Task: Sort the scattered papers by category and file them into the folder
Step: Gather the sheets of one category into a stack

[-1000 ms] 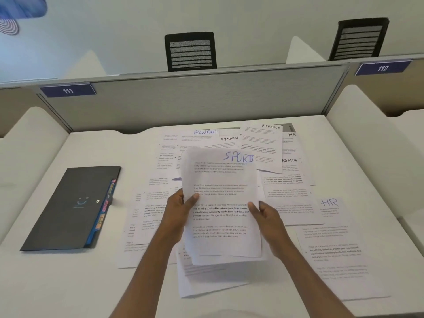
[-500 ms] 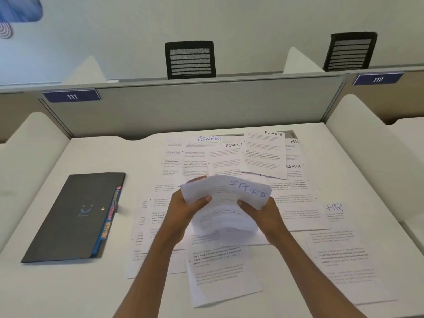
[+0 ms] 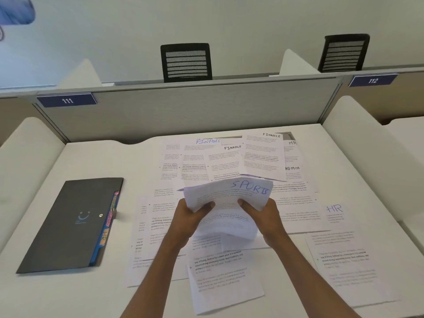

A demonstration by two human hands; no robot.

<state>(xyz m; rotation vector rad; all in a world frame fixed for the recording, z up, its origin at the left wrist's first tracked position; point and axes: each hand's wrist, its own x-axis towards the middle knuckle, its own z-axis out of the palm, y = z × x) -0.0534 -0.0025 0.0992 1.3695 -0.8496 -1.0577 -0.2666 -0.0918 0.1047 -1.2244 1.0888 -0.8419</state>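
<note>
A small stack of white sheets with SPORTS handwritten on top (image 3: 229,198) is held above the desk's middle, its top edge bent away from me. My left hand (image 3: 190,214) grips its left side and my right hand (image 3: 259,213) grips its right side. A dark grey folder (image 3: 68,223) with coloured tabs along its right edge lies shut on the left of the desk. Printed papers lie scattered beneath and behind: FINANCE sheets (image 3: 261,154) at the back, an ADMIN sheet (image 3: 292,168), HR sheets (image 3: 333,214) at the right.
The white desk (image 3: 96,157) is walled by a grey partition (image 3: 183,111) at the back and white side dividers (image 3: 367,145). Two black chairs (image 3: 185,61) stand behind the partition. More unlabelled sheets (image 3: 224,276) lie near the front edge.
The SPORTS stack was upright and flat a second ago; both hands have since lowered it and curled its top edge away, with the grips shifted up towards the heading.
</note>
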